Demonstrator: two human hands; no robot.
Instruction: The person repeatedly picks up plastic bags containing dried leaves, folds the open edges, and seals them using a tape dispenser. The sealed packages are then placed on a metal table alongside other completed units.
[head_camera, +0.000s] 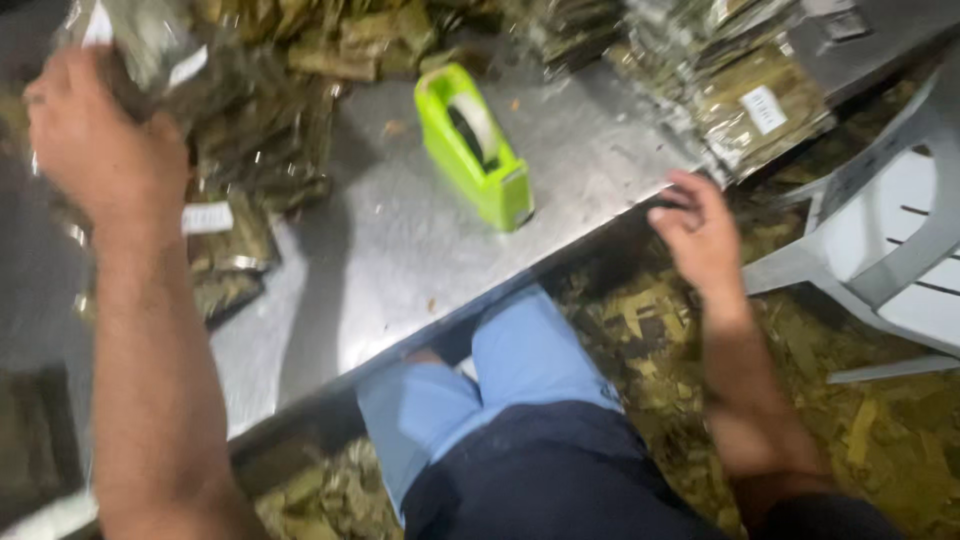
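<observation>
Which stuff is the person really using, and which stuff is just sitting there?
In use:
- left hand gripping a clear packet of leaves
- right hand at the metal table's edge

Just lying about:
- green tape dispenser
- stacked leaf packets
- white plastic chair
- leaf scraps on the floor

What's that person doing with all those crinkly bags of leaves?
A person sits at a shiny metal table. Their left hand is raised at the table's far left, gripping a clear plastic packet of dried green-brown leaves. Their right hand rests at the table's near edge, close to a stack of similar labelled packets. A bright green plastic tape dispenser stands in the middle of the table, untouched. Loose leaf scraps cover the floor beside a white plastic chair.
</observation>
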